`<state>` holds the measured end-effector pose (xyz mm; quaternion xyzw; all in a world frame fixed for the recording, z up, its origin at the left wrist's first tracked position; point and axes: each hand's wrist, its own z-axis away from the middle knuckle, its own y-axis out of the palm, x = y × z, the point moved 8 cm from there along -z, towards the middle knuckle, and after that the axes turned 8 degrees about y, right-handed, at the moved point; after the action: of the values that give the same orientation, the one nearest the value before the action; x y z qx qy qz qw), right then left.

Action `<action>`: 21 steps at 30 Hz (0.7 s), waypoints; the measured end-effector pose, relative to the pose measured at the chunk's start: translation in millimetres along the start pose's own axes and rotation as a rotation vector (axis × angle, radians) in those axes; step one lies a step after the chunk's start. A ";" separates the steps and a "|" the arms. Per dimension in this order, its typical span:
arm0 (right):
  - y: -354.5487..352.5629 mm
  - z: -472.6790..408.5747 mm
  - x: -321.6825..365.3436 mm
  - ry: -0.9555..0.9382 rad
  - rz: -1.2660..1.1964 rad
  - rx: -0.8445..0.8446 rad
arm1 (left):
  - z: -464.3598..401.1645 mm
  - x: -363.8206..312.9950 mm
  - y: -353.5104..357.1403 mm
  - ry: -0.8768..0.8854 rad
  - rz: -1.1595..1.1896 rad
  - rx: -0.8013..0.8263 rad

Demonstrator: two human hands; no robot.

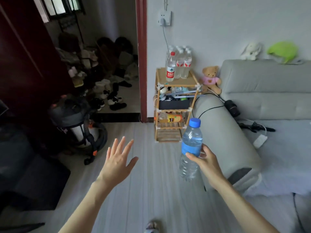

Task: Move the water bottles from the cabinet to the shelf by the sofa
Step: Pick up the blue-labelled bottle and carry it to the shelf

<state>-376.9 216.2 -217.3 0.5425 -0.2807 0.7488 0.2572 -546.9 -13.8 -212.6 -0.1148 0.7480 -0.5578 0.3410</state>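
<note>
My right hand (204, 159) grips a clear water bottle (191, 147) with a blue cap and blue label, holding it upright in the air in front of the sofa's arm. My left hand (117, 158) is stretched out flat over the floor, fingers spread, holding nothing. Ahead stands the wooden shelf (160, 76) by the sofa (262, 91). On its top board stand several water bottles (182, 63), one of them with a red cap and red label (170, 68). The cabinet is out of view.
The shelf's lower tiers hold a dark box (174, 103), clutter and an orange drink bottle (170, 118). A teddy bear (211, 79) sits on the sofa arm, with cables and a charger beside it. A vacuum cleaner (79, 120) stands left, and shoes fill the doorway beyond.
</note>
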 end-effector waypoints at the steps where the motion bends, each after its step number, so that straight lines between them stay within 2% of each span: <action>1: -2.7 -23.0 9.8 0.000 0.000 -0.014 | -30.0 2.1 -1.9 0.009 0.002 -0.009; 8: -37.7 -171.1 58.0 0.018 -0.041 -0.101 | -198.8 -9.4 31.8 0.083 0.015 0.113; 21: -65.2 -457.6 113.1 0.032 -0.038 -0.064 | -464.7 13.5 103.6 -0.013 0.012 0.190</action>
<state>-669.3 591.7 -216.0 0.5272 -0.2903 0.7429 0.2931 -831.8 366.5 -244.8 -0.0808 0.6902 -0.6234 0.3585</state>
